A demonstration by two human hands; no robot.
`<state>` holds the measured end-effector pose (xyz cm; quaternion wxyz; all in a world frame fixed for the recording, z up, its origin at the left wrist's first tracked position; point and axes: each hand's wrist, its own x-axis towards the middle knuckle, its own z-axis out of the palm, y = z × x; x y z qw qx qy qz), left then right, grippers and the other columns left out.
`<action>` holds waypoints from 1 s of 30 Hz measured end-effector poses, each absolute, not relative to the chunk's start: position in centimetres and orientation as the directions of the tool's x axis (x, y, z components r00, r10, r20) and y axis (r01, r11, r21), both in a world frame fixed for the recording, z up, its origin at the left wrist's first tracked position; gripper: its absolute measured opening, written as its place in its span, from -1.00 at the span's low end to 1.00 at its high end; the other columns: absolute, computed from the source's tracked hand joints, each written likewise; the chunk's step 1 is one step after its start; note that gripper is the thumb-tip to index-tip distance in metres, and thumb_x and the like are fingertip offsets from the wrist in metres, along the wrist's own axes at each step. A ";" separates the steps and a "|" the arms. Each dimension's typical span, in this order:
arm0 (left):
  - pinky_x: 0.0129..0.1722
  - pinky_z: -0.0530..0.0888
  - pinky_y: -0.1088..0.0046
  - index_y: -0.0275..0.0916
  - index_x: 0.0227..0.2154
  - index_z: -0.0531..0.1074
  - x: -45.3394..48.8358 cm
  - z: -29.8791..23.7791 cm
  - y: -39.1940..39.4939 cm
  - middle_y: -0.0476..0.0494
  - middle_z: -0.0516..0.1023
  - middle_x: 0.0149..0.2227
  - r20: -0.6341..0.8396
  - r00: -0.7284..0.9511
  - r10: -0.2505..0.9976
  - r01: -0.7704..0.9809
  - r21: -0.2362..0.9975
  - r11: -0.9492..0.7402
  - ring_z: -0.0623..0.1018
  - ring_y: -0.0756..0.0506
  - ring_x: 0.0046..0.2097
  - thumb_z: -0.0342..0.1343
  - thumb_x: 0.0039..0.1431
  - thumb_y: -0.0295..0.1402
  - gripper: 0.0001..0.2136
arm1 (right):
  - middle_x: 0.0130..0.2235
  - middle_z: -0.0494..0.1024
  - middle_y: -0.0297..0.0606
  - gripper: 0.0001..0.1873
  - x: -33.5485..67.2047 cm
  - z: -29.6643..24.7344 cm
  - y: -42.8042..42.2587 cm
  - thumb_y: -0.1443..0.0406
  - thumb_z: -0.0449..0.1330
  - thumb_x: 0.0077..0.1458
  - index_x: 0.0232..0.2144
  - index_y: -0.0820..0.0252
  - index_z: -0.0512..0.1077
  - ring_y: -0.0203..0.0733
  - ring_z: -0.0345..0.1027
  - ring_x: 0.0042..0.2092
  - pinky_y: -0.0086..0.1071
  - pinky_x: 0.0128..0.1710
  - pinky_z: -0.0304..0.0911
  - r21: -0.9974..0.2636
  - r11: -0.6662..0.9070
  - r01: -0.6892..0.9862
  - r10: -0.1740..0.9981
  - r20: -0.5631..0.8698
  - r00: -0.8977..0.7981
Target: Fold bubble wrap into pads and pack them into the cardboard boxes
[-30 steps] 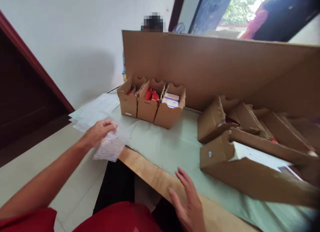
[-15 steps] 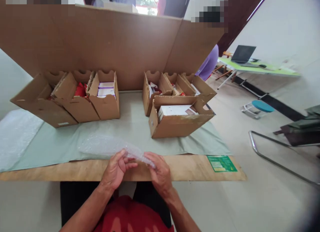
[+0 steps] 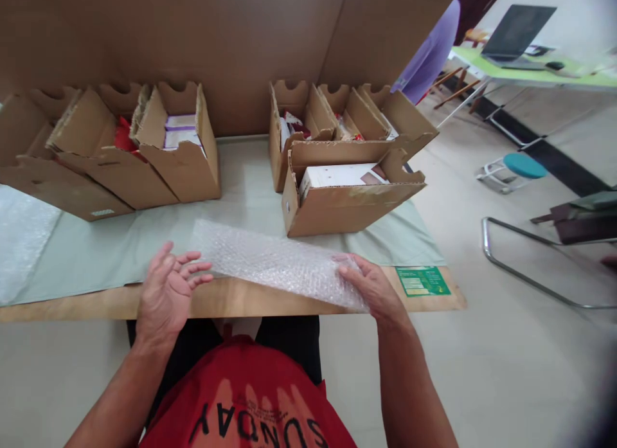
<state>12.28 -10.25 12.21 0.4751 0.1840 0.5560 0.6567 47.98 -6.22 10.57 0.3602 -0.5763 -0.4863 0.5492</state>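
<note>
A clear sheet of bubble wrap point(image 3: 274, 265) lies spread across the near edge of the table point(image 3: 72, 303). My right hand point(image 3: 371, 288) grips its right end with fingers curled round the edge. My left hand point(image 3: 166, 290) hovers at the sheet's left end, palm up, fingers spread, holding nothing. Behind the sheet stands a cardboard box point(image 3: 344, 194) with a white carton in it.
Three open cardboard boxes point(image 3: 144, 152) with red and white packs stand at the back left, more boxes point(image 3: 332, 114) at the back right. A tall cardboard screen point(image 3: 216, 36) walls the back. Bubble wrap stack point(image 3: 19, 236) lies far left. A person in purple point(image 3: 429, 49), a stool and a laptop desk are at the right.
The bunched bubble wrap held between both hands has been spread out flat. My left hand let go and opened; my right hand slid to the sheet's right end. The view dropped lower.
</note>
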 end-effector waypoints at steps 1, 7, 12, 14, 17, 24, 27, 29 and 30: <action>-0.38 0.60 0.35 -0.03 0.01 0.38 12.2 12.3 -10.3 -0.04 0.56 -0.25 -0.216 -0.506 0.835 -0.344 0.938 0.035 0.63 -0.14 -0.26 0.28 0.03 -0.18 -0.55 | -0.38 0.55 -0.29 -0.40 48.6 10.3 -5.8 -0.05 0.35 0.02 -0.05 0.27 0.50 -0.25 0.37 -0.42 -0.38 -0.41 0.29 -0.942 -0.229 0.246 0.970 -0.240 -0.019; 0.01 0.55 0.14 -0.16 0.06 0.46 10.3 9.8 -9.4 -0.25 0.47 0.12 0.153 -0.357 0.922 0.538 0.840 0.069 0.55 -0.25 0.06 0.22 0.12 -0.16 -0.56 | -0.06 0.61 -0.03 -0.48 51.7 8.7 -5.4 0.03 0.25 0.08 -0.01 0.22 0.50 0.01 0.51 -0.13 -0.11 -0.13 0.42 -0.765 -0.049 0.642 0.971 0.113 0.209; 0.18 0.42 -0.03 -0.27 0.04 0.50 9.4 7.9 -6.4 -0.39 0.51 0.11 0.301 0.021 0.953 0.909 0.392 -0.143 0.45 -0.37 0.17 0.00 0.26 -0.20 -0.60 | -0.11 0.63 -0.08 -0.66 50.8 7.1 -6.3 0.21 0.19 0.14 -0.06 0.19 0.55 -0.01 0.49 -0.15 -0.12 -0.05 0.38 -0.616 0.057 0.786 0.985 0.165 0.058; 0.14 0.43 0.01 -0.28 0.02 0.52 9.6 7.4 -5.4 -0.39 0.54 0.04 0.277 0.115 0.954 0.942 0.273 -0.193 0.48 -0.36 0.10 -0.04 0.28 -0.26 -0.63 | -0.18 0.62 -0.10 -0.74 50.2 6.3 -6.2 0.27 0.16 0.17 -0.14 0.17 0.58 0.00 0.47 -0.15 -0.13 -0.05 0.36 -0.509 0.079 0.857 0.982 0.190 0.023; 0.02 0.48 0.08 -0.26 -0.09 0.57 9.8 7.0 -4.6 -0.35 0.57 -0.11 0.185 0.195 0.963 0.961 0.162 -0.225 0.52 -0.32 -0.04 -0.07 0.28 -0.33 -0.67 | -0.24 0.61 -0.13 -0.77 49.6 5.5 -6.1 0.31 0.12 0.22 -0.25 0.16 0.61 -0.02 0.47 -0.17 -0.19 -0.10 0.34 -0.431 0.091 0.897 0.969 0.245 0.019; -0.02 0.50 0.09 -0.28 -0.19 0.58 9.6 7.0 -4.9 -0.39 0.55 -0.06 0.192 0.199 0.961 0.963 0.142 -0.227 0.52 -0.34 -0.05 -0.04 0.28 -0.30 -0.71 | -0.03 0.63 -0.12 -0.75 50.1 5.9 -6.7 0.27 0.15 0.31 -0.20 0.10 0.66 -0.10 0.52 -0.19 -0.18 -0.11 0.35 -0.408 0.239 0.881 0.864 0.504 -0.001; 0.09 0.46 0.02 -0.29 -0.02 0.52 10.3 7.9 -4.9 -0.44 0.48 0.12 0.265 0.217 0.939 0.948 0.170 -0.267 0.49 -0.38 0.11 -0.01 0.25 -0.32 -0.67 | 0.00 0.61 -0.15 -0.77 50.1 7.5 -7.0 0.26 0.17 0.31 -0.18 0.05 0.66 -0.13 0.52 -0.21 -0.15 -0.09 0.37 -0.494 0.317 0.810 0.831 0.556 0.013; 0.18 0.40 -0.01 -0.27 0.08 0.46 11.2 9.0 -4.7 -0.43 0.41 0.23 0.293 0.289 0.911 0.908 0.218 -0.358 0.41 -0.39 0.24 0.01 0.27 -0.31 -0.63 | 0.01 0.61 -0.17 -0.79 50.0 8.8 -7.2 0.26 0.19 0.30 -0.16 0.03 0.66 -0.12 0.52 -0.15 -0.14 -0.05 0.39 -0.571 0.368 0.734 0.819 0.573 0.035; 0.22 0.37 -0.01 -0.26 0.13 0.43 11.8 9.5 -4.5 -0.42 0.38 0.27 0.291 0.337 0.896 0.879 0.245 -0.410 0.36 -0.38 0.30 0.02 0.28 -0.30 -0.61 | -0.01 0.62 -0.18 -0.80 49.9 9.5 -7.3 0.26 0.21 0.29 -0.16 0.01 0.66 -0.11 0.53 -0.12 -0.14 -0.03 0.39 -0.604 0.393 0.693 0.822 0.568 0.030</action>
